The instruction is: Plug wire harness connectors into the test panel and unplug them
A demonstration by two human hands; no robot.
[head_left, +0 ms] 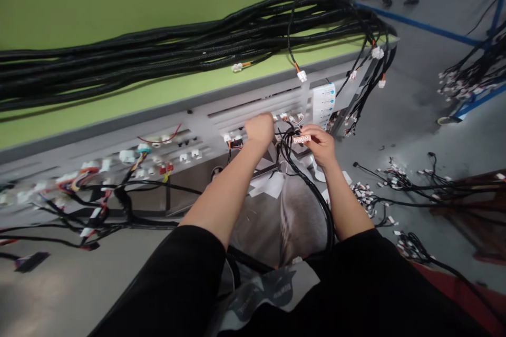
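Observation:
My right hand (322, 145) pinches a small white multi-pin connector (302, 139) with red markings, held just in front of the grey metal rail (237, 110) at the bench's front edge. A black cable (312, 189) runs from the connector down past my right forearm. My left hand (260, 129) is curled into a loose fist against the rail, next to small white connectors (233, 139); what its fingers hold is hidden.
A thick bundle of black braided cables (177, 47) lies along the green bench top (98, 105). Wire ends with white plugs (377, 53) hang over the right corner. More harnesses (395, 179) and paper scraps (269, 184) lie on the grey floor. Loose wires (90, 205) hang at left.

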